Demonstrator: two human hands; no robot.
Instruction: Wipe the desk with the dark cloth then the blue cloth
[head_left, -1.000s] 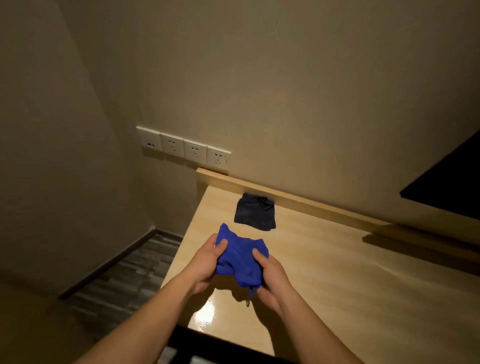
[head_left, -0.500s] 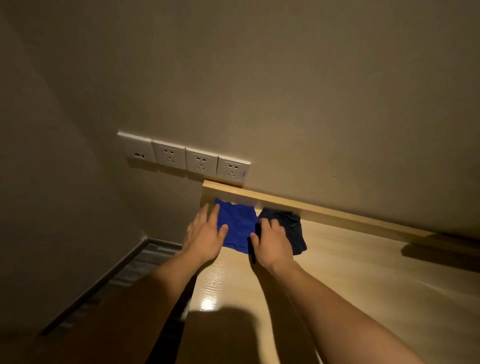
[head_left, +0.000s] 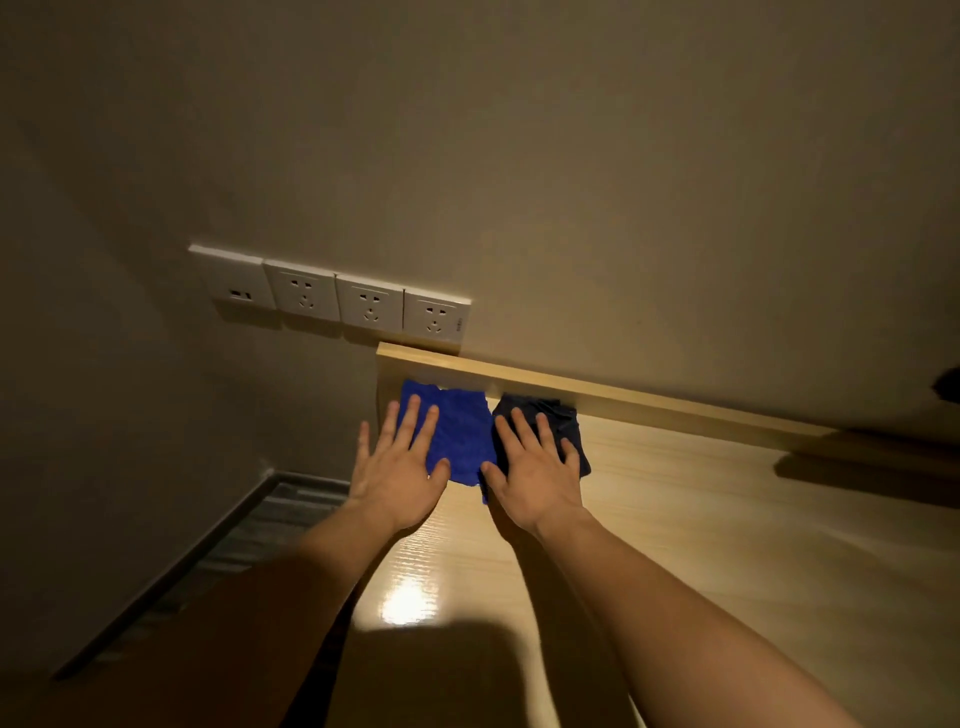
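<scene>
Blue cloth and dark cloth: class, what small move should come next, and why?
Probably lift both hands away. The blue cloth and dark cloth lie flat side by side at the desk's back corner, with the left hand and right hand resting open, so wiping looks finished.

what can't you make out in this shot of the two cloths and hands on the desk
- Head view: most of the dark cloth lies under the right hand; dim light hides its folds.
- Head view: the blue cloth is partly covered by the left hand, so contact there is unclear.
- Head view: the desk runs off the right and bottom edges.
- Head view: a dark shape at the right edge is cut off, unidentifiable.
</scene>
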